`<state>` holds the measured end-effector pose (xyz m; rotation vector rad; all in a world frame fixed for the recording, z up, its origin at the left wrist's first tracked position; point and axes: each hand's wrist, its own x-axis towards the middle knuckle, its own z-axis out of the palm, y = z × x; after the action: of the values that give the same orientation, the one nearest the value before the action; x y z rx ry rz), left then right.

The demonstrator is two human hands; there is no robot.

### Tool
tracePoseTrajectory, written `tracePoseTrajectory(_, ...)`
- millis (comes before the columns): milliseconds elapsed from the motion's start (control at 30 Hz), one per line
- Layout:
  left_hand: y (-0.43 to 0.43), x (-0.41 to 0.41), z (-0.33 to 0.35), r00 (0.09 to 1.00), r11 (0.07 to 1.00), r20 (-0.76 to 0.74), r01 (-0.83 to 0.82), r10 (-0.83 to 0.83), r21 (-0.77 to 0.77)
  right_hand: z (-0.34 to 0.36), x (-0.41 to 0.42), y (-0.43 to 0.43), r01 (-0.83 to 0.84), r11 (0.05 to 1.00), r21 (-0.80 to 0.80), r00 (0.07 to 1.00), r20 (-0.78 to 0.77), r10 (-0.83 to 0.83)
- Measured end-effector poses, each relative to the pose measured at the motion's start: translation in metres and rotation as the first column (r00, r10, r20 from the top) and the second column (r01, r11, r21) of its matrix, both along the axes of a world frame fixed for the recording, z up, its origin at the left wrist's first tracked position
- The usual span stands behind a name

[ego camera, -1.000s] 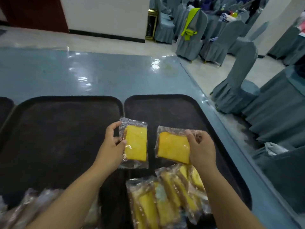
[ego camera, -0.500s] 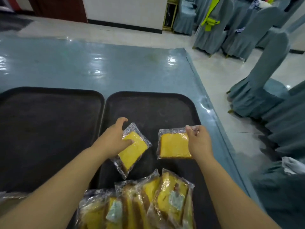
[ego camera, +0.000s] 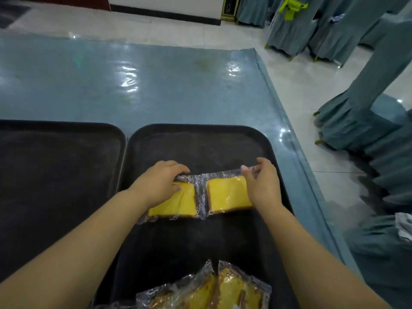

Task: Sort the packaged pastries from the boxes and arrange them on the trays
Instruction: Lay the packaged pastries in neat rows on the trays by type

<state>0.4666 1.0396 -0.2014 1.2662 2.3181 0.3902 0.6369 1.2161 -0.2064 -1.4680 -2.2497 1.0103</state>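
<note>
centre of frame, on the tray (ego camera: 200,148): left hand (ego camera: 160,184) grips left cake pack (ego camera: 178,201); right hand (ego camera: 263,186) pinches right cake pack (ego camera: 229,195) by its wrapper corner. wrappers touch. recommend levelling top edges before release.

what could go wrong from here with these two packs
The wrappers of the left pastry pack and right pastry pack touch in the middle; letting go of one could drag the other crooked. The left hand lies across the soft cake, so pressing down may squash it. The pile of packs sits at the near end of the tray; drawing the hands back could knock it.
</note>
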Motion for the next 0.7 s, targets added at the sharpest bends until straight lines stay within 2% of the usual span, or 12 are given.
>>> tracePoseTrajectory(133,-0.007,0.024,-0.011,0.99,0.984,-0.105,-0.08,0.098,0.157,-0.008,0.01,-0.011,-0.195,0.929,0.313,0.973,0.178,0.145)
tracePoseTrajectory(200,-0.016,0.037,-0.015,0.981,0.97,-0.14,-0.1,0.134,0.222,-0.011,0.019,-0.021,-0.268,0.889,0.371,0.96,0.178,0.215)
tracePoseTrajectory(333,-0.033,0.062,-0.019,0.969,0.969,-0.177,-0.132,0.17,0.209,-0.018,0.037,-0.046,-0.456,0.789,0.411,0.889,0.254,0.381)
tracePoseTrajectory(367,-0.037,0.068,-0.018,0.967,0.975,-0.193,-0.131,0.165,0.179,-0.02,0.04,-0.051,-0.511,0.764,0.394,0.857,0.299,0.42)
tracePoseTrajectory(500,-0.047,0.09,-0.021,0.967,0.991,-0.222,-0.13,0.123,-0.016,-0.021,0.047,-0.06,-0.658,0.743,0.122,0.683,0.513,0.52)
tracePoseTrajectory(633,-0.043,0.098,-0.022,0.971,0.986,-0.235,-0.076,0.04,-0.146,-0.018,0.044,-0.057,-0.669,0.739,0.075,0.643,0.559,0.524)
tracePoseTrajectory(700,-0.036,0.093,-0.024,0.979,0.989,-0.2,-0.063,0.035,-0.132,-0.019,0.036,-0.051,-0.67,0.739,0.071,0.632,0.577,0.518)
